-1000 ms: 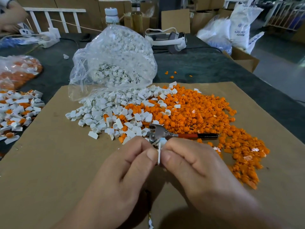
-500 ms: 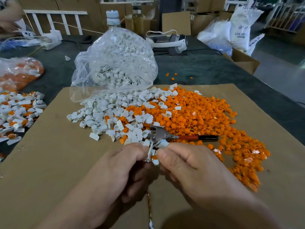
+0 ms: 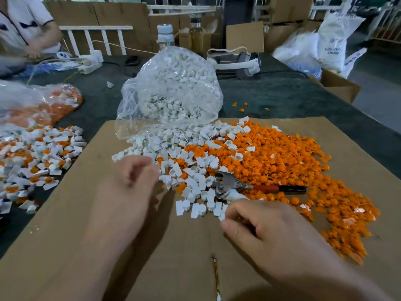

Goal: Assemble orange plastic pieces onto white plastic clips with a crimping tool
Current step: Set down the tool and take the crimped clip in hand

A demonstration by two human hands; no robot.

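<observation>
From the head view we saw the left hand (image 3: 132,177), blurred, with fingers loosely curled at the near left edge of the white clips (image 3: 184,153); we could not tell whether it held 1. The right hand (image 3: 256,227) hung just below the crimping tool (image 3: 234,184), thumb and forefinger drawn together, and whether they pinched a clip we could not tell. The tool lay untouched where the clips met the orange pieces (image 3: 282,161), handles pointing right. Both heaps sat on a cardboard sheet (image 3: 86,213), with a clear bag of clips (image 3: 173,90) behind them.
</observation>
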